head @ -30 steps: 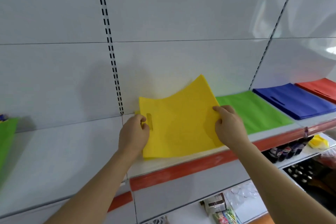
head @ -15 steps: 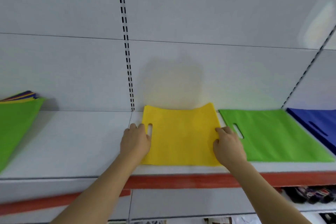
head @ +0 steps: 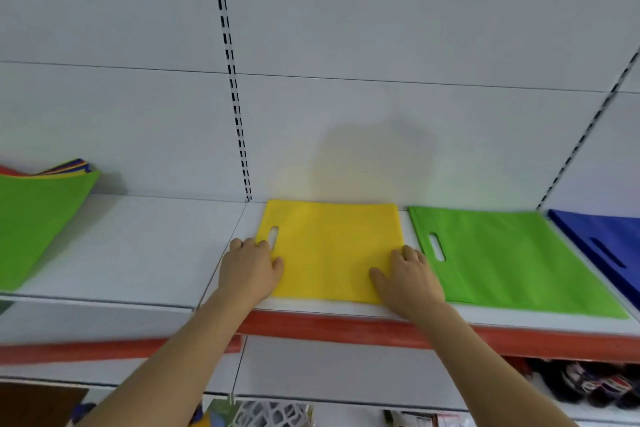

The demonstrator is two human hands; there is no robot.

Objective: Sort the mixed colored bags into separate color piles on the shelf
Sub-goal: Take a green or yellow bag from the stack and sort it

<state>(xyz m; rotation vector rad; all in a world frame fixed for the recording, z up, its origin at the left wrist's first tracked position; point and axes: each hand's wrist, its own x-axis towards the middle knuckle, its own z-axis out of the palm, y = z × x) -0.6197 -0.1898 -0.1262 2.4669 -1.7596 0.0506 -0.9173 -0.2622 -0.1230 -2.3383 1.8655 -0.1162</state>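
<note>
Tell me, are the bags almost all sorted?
Not yet. Green pile and blue pile already lie flat on the shelf. Both hands, left and right, press down the yellow bag. The mixed stack at far left remains.

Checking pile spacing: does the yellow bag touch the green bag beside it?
Apart. The head view shows a white shelf strip between the yellow bag and the green bag.

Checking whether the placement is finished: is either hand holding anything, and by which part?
Nothing is gripped. The yellow bag lies flat on the shelf; the left hand rests on its handle-side edge, the right hand on its near right corner.
</note>
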